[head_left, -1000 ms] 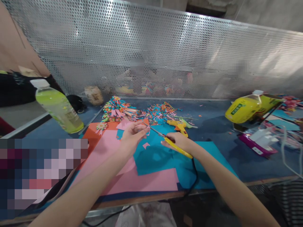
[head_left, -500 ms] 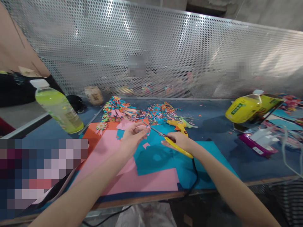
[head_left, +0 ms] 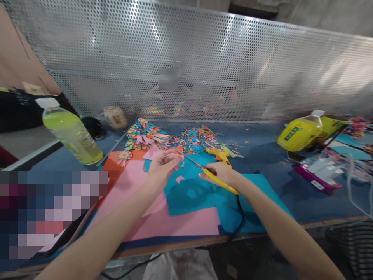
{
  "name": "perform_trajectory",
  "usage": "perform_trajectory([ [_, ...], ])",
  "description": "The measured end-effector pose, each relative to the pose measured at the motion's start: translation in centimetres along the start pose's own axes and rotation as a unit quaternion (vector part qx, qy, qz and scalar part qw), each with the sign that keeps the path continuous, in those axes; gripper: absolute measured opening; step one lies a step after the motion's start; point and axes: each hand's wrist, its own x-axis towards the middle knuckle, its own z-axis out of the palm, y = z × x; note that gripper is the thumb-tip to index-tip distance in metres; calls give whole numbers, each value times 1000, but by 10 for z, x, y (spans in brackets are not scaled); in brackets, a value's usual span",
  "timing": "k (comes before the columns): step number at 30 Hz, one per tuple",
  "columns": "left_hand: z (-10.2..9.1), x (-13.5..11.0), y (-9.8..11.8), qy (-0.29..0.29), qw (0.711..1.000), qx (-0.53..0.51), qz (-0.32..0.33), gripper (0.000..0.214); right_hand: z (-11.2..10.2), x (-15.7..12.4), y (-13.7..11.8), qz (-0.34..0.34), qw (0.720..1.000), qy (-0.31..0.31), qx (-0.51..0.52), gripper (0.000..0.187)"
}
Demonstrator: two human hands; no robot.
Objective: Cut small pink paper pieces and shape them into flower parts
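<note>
Between the fingertips of my left hand (head_left: 163,167) is a small pink paper piece (head_left: 182,163), part of it hidden by the fingers. My right hand (head_left: 223,174) is closed round the yellow handles of a pair of scissors (head_left: 220,181), whose blades point left to the pink piece. Beneath both hands lie blue sheets (head_left: 192,202) and pink sheets (head_left: 186,225), with an orange sheet (head_left: 109,165) under them at the left. One small pink scrap (head_left: 180,179) rests on the blue sheet. A yellow glue gun (head_left: 220,154) lies just behind my right hand.
Paper rosettes (head_left: 145,136) are heaped behind my left hand, beside a pile of coloured scraps (head_left: 198,139). A green drink bottle (head_left: 71,132) stands at the left. To the right are a yellow bottle (head_left: 300,134) and a purple tissue pack (head_left: 316,179). A perforated metal panel (head_left: 189,50) closes the back.
My left hand has shifted very slightly left and down with the pink piece, which now shows lower at the fingertips. The right hand and scissors stay nearly in place.
</note>
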Motion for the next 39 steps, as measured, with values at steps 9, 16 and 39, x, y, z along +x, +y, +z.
perform_trajectory([
  [9, -1, 2, 1, 5, 1000, 4, 17, 37, -1, 0, -2, 3, 1000, -7, -9, 41],
  [16, -3, 4, 1, 10, 1000, 10, 19, 37, -2, -1, -3, 2, 1000, -10, 1, 43],
  [39, -3, 6, 1, 38, 998, -14, 42, 37, -5, -3, -9, 16, 999, -30, 12, 44],
])
